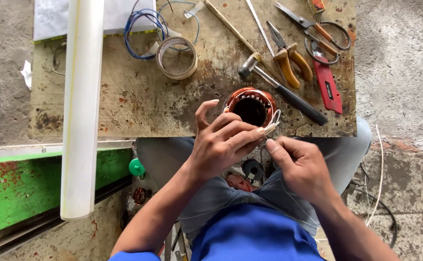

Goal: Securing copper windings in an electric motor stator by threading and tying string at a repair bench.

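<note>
A round motor stator [251, 107] with copper-coloured windings stands at the near edge of a worn wooden board [139, 96]. My left hand [221, 140] reaches in from the lower left, its fingertips pinching thin white leads [272, 125] at the stator's near right side. Just right of it, my right hand [298, 166] is curled with thumb and fingers closed on a fine thread [296, 200] that trails down over my lap.
On the board lie a hammer [281, 87], yellow-handled pliers [291, 58], scissors [317, 29], a red utility knife [328, 84], a tape roll [176, 58] and blue wire [141, 29]. A long white pipe [82, 106] runs along the left. A green bench [28, 183] sits lower left.
</note>
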